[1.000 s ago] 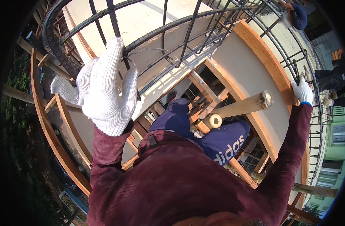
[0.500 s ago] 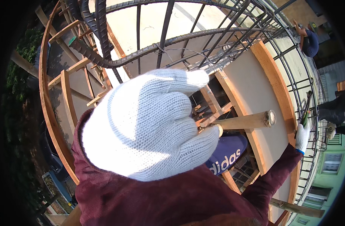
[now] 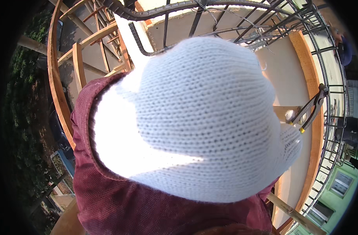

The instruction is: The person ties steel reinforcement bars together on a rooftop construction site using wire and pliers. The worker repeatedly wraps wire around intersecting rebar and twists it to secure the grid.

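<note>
My left hand (image 3: pixel 194 117), in a white knitted glove, fills the middle of the view. Its back faces up and its fingers are hidden, so I cannot tell what they hold. Partly behind it on the right, my gloved right hand (image 3: pixel 292 145) grips dark pincers (image 3: pixel 314 105) with yellow bands on the handles. The pincers' head points up and away, over the wooden form edge. Beyond my left hand runs a thick bent rebar (image 3: pixel 163 11), with thin tie wire (image 3: pixel 261 34) looped about the bars nearby.
A curved rebar cage (image 3: pixel 331 84) runs along the right side beside the timber formwork edge (image 3: pixel 304 55). Wooden scaffold framing (image 3: pixel 78 64) stands on the left, above lower ground. A co-worker (image 3: pixel 345 51) is at the upper right, and a green building (image 3: pixel 339 188) at the lower right.
My left hand has come closer to the camera and turned, hiding its curled fingers. My right hand has moved left behind it with the pincers. The view has shifted slightly.
</note>
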Motion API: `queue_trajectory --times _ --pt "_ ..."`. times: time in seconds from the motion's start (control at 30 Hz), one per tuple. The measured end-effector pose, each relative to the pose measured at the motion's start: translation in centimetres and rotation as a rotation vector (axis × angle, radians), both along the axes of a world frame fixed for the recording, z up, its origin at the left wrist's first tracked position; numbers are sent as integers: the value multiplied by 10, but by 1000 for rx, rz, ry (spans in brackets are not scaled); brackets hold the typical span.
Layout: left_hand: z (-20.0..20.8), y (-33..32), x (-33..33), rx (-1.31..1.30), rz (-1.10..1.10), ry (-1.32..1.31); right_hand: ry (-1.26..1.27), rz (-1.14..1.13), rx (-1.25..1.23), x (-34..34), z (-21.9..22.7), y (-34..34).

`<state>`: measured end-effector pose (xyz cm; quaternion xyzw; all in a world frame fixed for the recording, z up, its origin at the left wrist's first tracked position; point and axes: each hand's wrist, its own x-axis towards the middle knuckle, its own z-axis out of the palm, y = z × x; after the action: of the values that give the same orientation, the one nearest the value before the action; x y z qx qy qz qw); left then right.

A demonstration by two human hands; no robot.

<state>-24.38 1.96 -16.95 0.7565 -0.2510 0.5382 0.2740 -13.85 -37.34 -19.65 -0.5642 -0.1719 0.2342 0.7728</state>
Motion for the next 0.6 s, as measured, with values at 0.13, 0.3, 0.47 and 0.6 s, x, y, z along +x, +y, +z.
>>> queue_trajectory --times 0.13,0.3,0.47,0.6 --pt "11 28 -5 -344 376 -284 145 299 -280 13 23 29" --pt "7 47 39 -853 184 -117 -914 327 -928 22 43 70" --pt "-2 28 50 -816 22 78 -893 387 -912 29 65 96" --pt "10 25 51 -890 17 139 -786 505 -913 40 100 107"
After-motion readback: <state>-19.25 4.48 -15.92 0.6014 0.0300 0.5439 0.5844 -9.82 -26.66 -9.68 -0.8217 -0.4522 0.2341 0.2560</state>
